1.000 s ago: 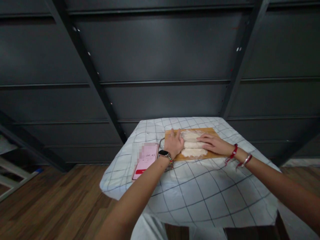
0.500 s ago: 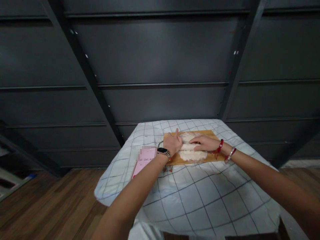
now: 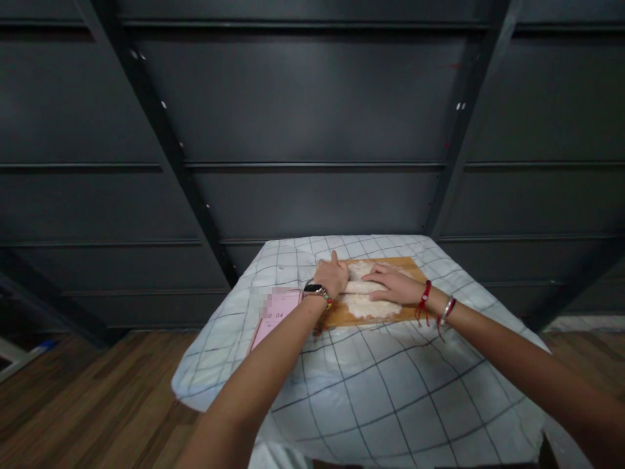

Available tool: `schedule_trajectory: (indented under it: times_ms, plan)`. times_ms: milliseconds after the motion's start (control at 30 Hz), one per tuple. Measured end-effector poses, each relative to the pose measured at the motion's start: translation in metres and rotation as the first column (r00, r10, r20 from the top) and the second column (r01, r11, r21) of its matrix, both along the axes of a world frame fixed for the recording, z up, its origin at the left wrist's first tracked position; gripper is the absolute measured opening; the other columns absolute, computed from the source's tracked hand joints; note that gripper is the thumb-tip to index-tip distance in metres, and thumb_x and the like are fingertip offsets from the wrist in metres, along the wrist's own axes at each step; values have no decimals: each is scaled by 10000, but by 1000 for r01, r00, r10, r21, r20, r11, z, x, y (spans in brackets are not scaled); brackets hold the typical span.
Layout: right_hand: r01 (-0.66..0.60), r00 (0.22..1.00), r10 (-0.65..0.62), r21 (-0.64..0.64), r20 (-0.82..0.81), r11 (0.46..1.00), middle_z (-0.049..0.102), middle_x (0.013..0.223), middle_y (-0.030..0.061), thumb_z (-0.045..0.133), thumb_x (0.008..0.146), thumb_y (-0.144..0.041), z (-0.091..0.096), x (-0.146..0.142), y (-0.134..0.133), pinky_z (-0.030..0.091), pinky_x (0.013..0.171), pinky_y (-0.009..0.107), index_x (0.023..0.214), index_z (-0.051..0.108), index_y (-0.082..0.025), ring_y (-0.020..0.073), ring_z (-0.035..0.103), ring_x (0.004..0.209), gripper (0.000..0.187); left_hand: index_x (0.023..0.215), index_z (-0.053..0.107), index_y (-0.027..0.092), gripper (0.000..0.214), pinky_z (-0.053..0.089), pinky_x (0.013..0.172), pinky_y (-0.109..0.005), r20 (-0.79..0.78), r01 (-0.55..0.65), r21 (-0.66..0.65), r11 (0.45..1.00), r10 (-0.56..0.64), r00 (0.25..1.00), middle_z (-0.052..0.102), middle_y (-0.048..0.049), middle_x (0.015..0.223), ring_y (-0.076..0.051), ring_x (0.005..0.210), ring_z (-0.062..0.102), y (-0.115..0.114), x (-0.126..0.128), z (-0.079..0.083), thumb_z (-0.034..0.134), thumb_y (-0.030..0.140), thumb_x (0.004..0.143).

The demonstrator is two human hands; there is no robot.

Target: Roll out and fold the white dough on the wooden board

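Observation:
A pale, floury rolling pin point(image 3: 359, 287) lies crosswise over a flattened sheet of dough point(image 3: 372, 309). Beneath them is a wooden board point(image 3: 336, 318). My left hand point(image 3: 333, 277) is closed around the pin's left end, its thumb sticking up. Toward the pin's right end, my right hand point(image 3: 396, 285) rests over it, with the fingers on the far side and the thumb on the near side. The palms hide both ends of the pin.
A phone point(image 3: 278, 312) with a pink timer screen lies left of the board, partly behind my left forearm. A white checked cloth point(image 3: 371, 371) covers the table. Dark panelled wall point(image 3: 312, 117) rises behind it, and wood flooring point(image 3: 112, 397) shows at the left.
Both hands have shifted slightly left in the picture, as have the board and phone. My right hand lies flatter over the pin, and more of the near dough shows.

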State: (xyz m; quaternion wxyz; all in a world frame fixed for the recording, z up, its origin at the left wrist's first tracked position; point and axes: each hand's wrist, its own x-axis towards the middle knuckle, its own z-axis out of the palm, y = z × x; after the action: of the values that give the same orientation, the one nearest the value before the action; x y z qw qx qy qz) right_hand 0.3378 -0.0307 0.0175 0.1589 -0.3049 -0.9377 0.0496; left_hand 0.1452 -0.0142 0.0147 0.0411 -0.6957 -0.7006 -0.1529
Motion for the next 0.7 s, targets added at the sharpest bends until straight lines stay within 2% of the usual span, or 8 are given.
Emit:
schedule_trajectory:
  times_ms: [67, 167, 333, 433, 567, 700]
  plan:
    - [26, 1000, -26, -17, 12, 1000, 578, 983, 112, 617, 819, -382, -1, -5, 4, 440, 853, 379, 1116, 620, -131, 232, 531, 946, 389, 1435, 291, 143, 544, 465, 729, -337, 21, -21, 43, 999, 20, 1000, 573, -185, 1115, -260, 936, 623, -7, 0, -1, 227, 331, 928]
    - [32, 999, -31, -43, 6, 999, 588, 966, 103, 613, 825, -353, -5, -9, 13, 443, 838, 367, 1047, 639, -136, 222, 538, 925, 312, 1450, 251, 163, 541, 446, 789, -343, -19, 92, 120, 989, -90, 996, 558, -151, 1095, -246, 965, 593, -15, -4, -6, 251, 319, 931]
    - [10, 1000, -10, -34, 11, 999, 575, 972, 119, 677, 757, -438, -10, -14, 19, 448, 816, 361, 1091, 623, -108, 233, 529, 919, 472, 1453, 210, 86, 563, 388, 896, -376, -70, 196, 170, 966, -187, 980, 580, -151, 1045, -243, 1010, 534, -19, -12, -16, 273, 259, 920]
    - [-23, 1000, 23, -6, -12, 1000, 576, 911, 91, 643, 792, -423, -12, -18, 18, 450, 787, 350, 966, 663, -143, 213, 533, 864, 330, 1445, 210, 50, 563, 363, 930, -388, -80, 250, 174, 952, -239, 968, 586, -161, 1051, -243, 1035, 510, -21, -13, -19, 261, 243, 919]
    - [-55, 998, 55, 45, -4, 997, 570, 870, 84, 591, 839, -359, -13, -20, 17, 448, 769, 341, 883, 668, -145, 206, 527, 839, 232, 1438, 227, 51, 559, 346, 954, -381, -102, 253, 166, 953, -239, 966, 584, -161, 1101, -239, 1065, 500, -24, -12, -18, 275, 236, 913]
    - [-52, 999, 52, 45, -9, 998, 572, 852, 91, 557, 862, -340, -10, -20, 17, 443, 761, 337, 862, 675, -127, 203, 528, 820, 244, 1437, 236, 59, 556, 356, 941, -372, -108, 226, 147, 963, -211, 971, 580, -167, 1135, -243, 1079, 502, -25, -9, -15, 283, 237, 912]
